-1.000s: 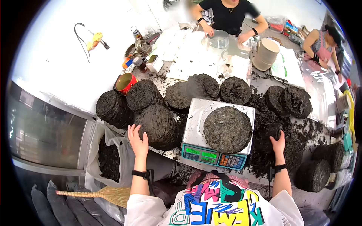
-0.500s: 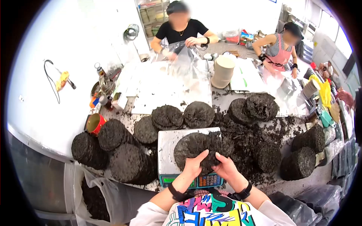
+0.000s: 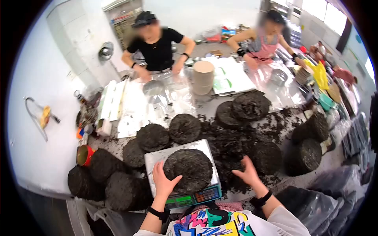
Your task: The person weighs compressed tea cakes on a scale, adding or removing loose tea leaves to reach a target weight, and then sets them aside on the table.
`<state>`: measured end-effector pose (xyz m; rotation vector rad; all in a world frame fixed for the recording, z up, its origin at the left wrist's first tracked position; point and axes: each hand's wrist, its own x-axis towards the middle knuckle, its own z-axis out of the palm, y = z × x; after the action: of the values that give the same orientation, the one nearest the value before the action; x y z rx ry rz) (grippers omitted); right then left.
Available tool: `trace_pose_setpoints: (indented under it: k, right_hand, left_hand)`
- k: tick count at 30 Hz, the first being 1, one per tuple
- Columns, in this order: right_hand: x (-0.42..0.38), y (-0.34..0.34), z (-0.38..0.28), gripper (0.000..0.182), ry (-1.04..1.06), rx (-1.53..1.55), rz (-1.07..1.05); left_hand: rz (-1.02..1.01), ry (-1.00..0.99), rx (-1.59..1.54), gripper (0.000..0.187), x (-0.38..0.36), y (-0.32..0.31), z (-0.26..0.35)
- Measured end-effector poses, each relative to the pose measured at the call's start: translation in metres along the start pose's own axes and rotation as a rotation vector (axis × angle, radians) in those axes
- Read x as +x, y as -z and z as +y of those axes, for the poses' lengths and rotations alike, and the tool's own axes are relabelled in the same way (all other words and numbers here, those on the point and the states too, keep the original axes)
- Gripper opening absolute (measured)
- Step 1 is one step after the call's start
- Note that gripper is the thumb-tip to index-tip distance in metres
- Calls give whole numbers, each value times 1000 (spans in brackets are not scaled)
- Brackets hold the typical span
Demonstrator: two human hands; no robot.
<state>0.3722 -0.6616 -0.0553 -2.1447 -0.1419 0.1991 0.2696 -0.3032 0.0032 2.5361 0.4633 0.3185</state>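
Observation:
A dark round cake of pressed, shredded material (image 3: 188,167) lies on the pale plate of a digital scale (image 3: 151,157). My left hand (image 3: 164,183) touches the cake's left side, with fingers stretched out and thumb apart. To the right of the scale, my right hand (image 3: 249,174) is open with nothing in it, its fingers spread over a loose dark heap of shreds (image 3: 228,147). The scale's green display (image 3: 183,199) and keypad (image 3: 206,194) face me.
Dark round cakes stand left (image 3: 122,190), behind the scale (image 3: 152,137) and right (image 3: 307,157). A red tin (image 3: 84,155) is at the left. Across the table, one person (image 3: 155,47) handles clear plastic bags (image 3: 173,94); another (image 3: 264,43) stands farther right, near stacked discs (image 3: 203,78).
My hands, together at the cake's right part before, have separated: the left is at the cake's left side, the right over the heap. The view has shifted.

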Motion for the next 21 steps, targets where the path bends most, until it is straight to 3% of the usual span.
trace_pose_setpoints:
  k: [1, 3, 4, 6, 8, 9, 11, 12, 14, 16, 18, 19, 21]
  right_hand:
    - [-5, -6, -9, 88, -211, 235, -224]
    - [-24, -35, -24, 74, -495, 703, -311]
    - [-24, -31, -56, 64, -545, 1009, -380]
    - [-9, -32, -33, 48, -547, 1221, -59]
    - [19, -2, -4, 40, -597, 1346, 102]
    - [33, 18, 9, 38, -516, 1468, 146]
    - [66, 69, 20, 36, -477, 1719, 329]
    - [86, 93, 34, 37, -439, 1712, 452]
    - [131, 132, 96, 33, -619, 1500, 742]
    - [182, 159, 181, 33, -623, 1606, 891]
    - [223, 187, 212, 38, -669, 1674, 982]
    - [242, 196, 234, 44, -569, 1630, 1016]
    - [265, 207, 229, 57, -505, 1587, 1016]
  left_hand:
    - [-53, 77, -148, 96, 0, -23, -8]
    - [-142, 110, -441, 98, 11, -39, 31]
    - [-227, 51, -440, 98, 16, -54, 54]
    - [-334, -56, -389, 96, 23, -85, 93]
    - [-401, -47, -644, 93, 42, -94, 107]
    - [-428, -38, -771, 91, 56, -94, 111]
    - [-289, -186, -557, 77, 73, -68, 103]
    - [-224, -187, -468, 72, 79, -53, 98]
    - [-165, 16, -530, 69, 78, -33, 57]
    - [-55, 193, -472, 64, 70, -7, 0]
    - [135, 267, -392, 48, 49, 21, -73]
    - [209, 227, -362, 47, 31, 38, -109]
    - [201, 446, -62, 52, 4, 104, -73]
